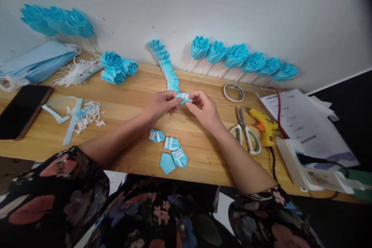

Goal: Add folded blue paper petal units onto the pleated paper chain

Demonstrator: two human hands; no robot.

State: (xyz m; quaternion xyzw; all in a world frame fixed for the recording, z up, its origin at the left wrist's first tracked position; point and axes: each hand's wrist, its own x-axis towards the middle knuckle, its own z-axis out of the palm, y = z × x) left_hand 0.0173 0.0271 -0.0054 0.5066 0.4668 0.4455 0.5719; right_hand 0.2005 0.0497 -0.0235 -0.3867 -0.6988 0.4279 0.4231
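Observation:
A small folded blue piece with white strips (pixel 183 96) is pinched between my two hands over the middle of the table. My left hand (pixel 162 105) grips its left end with thumb and fingers; my right hand (pixel 204 109) holds its right end the same way. Just behind my hands, a long pleated blue strip (pixel 165 64) runs back and leans on the wall. Nearer to me lie several folded blue pieces (pixel 172 143) with white strips, and one plain blue pentagon (pixel 167 162).
Blue flowers on sticks (pixel 236 56) lean on the wall. Right: tape roll (pixel 242 93), scissors (pixel 243 126), yellow glue gun (pixel 267 124), power strip (pixel 290 162), papers (pixel 308 116). Left: phone (pixel 24 110), white and blue scraps (pixel 90 114), blue flowers (pixel 116 68), stacked face masks (pixel 43 60).

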